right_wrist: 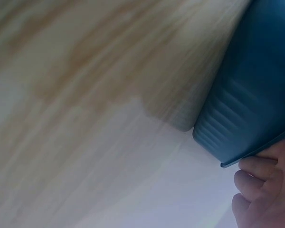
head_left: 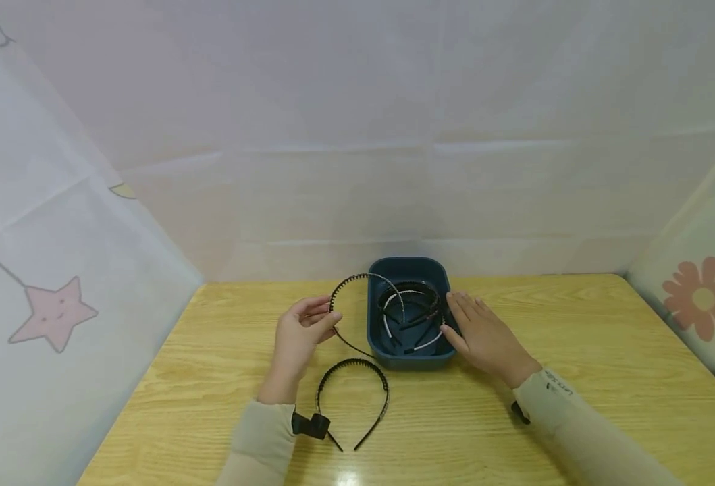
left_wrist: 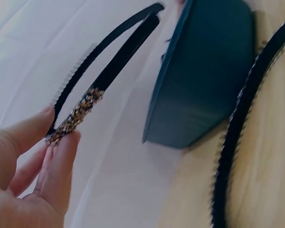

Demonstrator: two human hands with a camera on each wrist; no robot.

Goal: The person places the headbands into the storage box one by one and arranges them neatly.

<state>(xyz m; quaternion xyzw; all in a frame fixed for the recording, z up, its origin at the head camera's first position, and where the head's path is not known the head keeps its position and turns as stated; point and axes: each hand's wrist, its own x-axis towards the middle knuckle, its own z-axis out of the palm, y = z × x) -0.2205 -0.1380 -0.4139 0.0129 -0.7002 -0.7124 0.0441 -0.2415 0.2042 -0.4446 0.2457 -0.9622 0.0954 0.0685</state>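
Observation:
My left hand (head_left: 299, 334) pinches a thin black toothed headband (left_wrist: 126, 59) between thumb and fingers. Gold-brown glittery beads cover the part near the fingertips. In the head view this headband stands raised at the left side of a dark blue bin (head_left: 414, 363), partly over its rim. My right hand (head_left: 485, 337) rests against the bin's right side, its fingers extended along the rim. The right wrist view has those fingers touching the rim from outside. Inside the bin lie several black and white headbands (head_left: 420, 287), overlapping. Another black toothed headband (head_left: 352, 361) lies on the table before the bin.
The bin stands on a yellow wood-grain table (head_left: 211, 378), close to its far edge. A pale cloth wall (head_left: 333, 202) rises behind and on both sides, printed with a pink star (head_left: 53, 314) at left and a red flower (head_left: 703, 299) at right.

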